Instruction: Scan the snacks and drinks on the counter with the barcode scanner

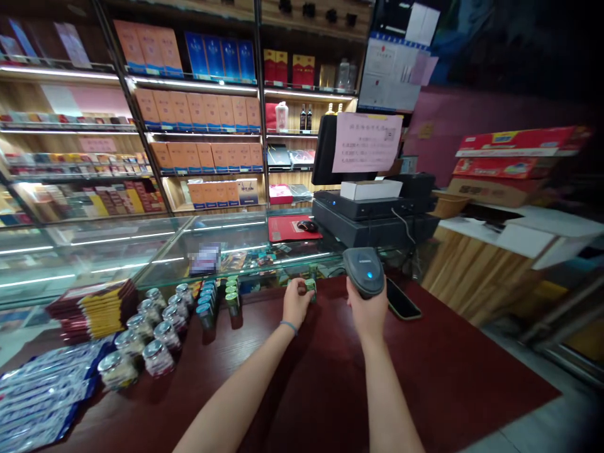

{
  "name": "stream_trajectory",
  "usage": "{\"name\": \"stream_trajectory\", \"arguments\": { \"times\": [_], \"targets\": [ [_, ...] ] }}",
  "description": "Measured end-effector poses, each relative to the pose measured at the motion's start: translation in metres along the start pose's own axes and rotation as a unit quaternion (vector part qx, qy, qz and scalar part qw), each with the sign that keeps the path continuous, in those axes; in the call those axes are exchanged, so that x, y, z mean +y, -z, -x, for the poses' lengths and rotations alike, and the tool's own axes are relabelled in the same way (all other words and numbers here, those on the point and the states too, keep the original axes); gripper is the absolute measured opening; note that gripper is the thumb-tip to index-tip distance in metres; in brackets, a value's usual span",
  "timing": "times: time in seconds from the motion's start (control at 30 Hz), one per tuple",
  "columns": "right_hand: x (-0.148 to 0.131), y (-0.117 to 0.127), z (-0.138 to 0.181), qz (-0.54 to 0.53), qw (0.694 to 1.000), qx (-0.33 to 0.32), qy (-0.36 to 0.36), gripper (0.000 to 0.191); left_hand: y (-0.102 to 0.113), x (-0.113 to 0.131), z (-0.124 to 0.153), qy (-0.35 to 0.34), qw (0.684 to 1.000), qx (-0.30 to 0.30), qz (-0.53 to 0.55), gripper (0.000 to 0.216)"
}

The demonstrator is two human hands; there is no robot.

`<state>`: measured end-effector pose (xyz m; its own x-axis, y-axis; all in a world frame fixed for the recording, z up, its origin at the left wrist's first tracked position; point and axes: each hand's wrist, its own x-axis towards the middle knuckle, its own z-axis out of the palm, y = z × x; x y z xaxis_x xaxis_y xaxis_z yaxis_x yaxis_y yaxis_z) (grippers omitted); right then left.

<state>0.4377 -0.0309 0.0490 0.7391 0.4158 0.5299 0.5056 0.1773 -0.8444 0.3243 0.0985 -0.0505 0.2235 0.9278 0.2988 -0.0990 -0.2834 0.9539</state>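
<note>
My left hand (296, 302) is closed around a small green-topped canister (310, 287) at the back edge of the dark red counter. In my right hand (365, 308) is a dark barcode scanner (364, 270) with a lit blue light, raised above the counter. The two hands are a short way apart, the scanner to the right of the canister. Left of my left hand stands a row of green-topped canisters (232, 299), and beside it a row of blue-topped ones (206, 308). A phone (402, 299) lies just right of the scanner.
Several lidded glass jars (160, 355), stacked packets (101, 308) and blue-white bags (47, 390) occupy the counter's left. Behind are a glass display case (155, 239), a mouse (307, 226) on a red pad and a black register with a monitor (325, 151). Boxes (514, 167) stand at right.
</note>
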Motion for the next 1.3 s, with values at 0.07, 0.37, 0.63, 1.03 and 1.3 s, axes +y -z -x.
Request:
{"name": "stream_trajectory", "arguments": {
  "times": [0.07, 0.37, 0.63, 1.03, 1.3],
  "targets": [
    [0.002, 0.001, -0.001, -0.013, 1.000, 0.004, 0.000, 0.039, -0.010, -0.004, -0.007, -0.015, 0.999, 0.020, -0.039, 0.028],
    [0.010, 0.000, -0.003, -0.033, 0.999, 0.009, -0.014, 0.040, -0.041, -0.016, -0.031, -0.019, 0.997, 0.031, -0.064, 0.029],
    [0.018, -0.004, -0.002, -0.046, 0.999, 0.001, -0.023, 0.038, -0.040, -0.017, -0.038, -0.039, 0.993, 0.039, -0.101, 0.025],
    [0.013, -0.003, 0.000, -0.053, 0.998, 0.012, -0.009, 0.039, -0.039, -0.035, -0.043, -0.024, 0.987, 0.055, -0.150, 0.031],
    [0.008, -0.004, 0.001, 0.028, 0.999, 0.022, 0.025, 0.041, -0.007, -0.014, -0.016, -0.053, 0.991, 0.082, -0.090, 0.053]
  ]
}}
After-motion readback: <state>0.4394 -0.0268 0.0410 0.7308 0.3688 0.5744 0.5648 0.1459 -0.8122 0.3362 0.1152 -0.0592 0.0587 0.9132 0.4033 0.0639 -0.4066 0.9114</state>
